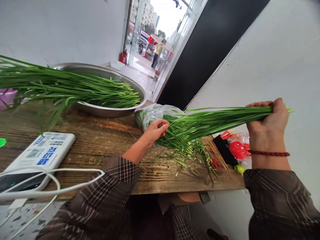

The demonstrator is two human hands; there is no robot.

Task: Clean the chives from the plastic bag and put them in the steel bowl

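Note:
My right hand (268, 121) is wrapped around the cut ends of a bunch of garlic chives (220, 121), raised at the right with its leaves pointing left. At the leaf tips my left hand (156, 130) is closed in a pinch; what its fingers hold is too small to make out. Behind that hand lies a clear plastic bag (157, 111) with more chives in it. Trimmed scraps and loose leaves (192, 155) are scattered on the wooden table (100, 140) below the bunch. A large metal basin (142, 96) holds a thick pile of chives (100, 90), their leaves hanging over its left side.
A white box (47, 153) with a phone (22, 181) and white cables (75, 170) occupies the left front. Red-handled scissors (214, 163), thin sticks (218, 153), a black box (223, 148) and a red packet (237, 150) sit at the right end. A person (158, 53) stands outside the doorway.

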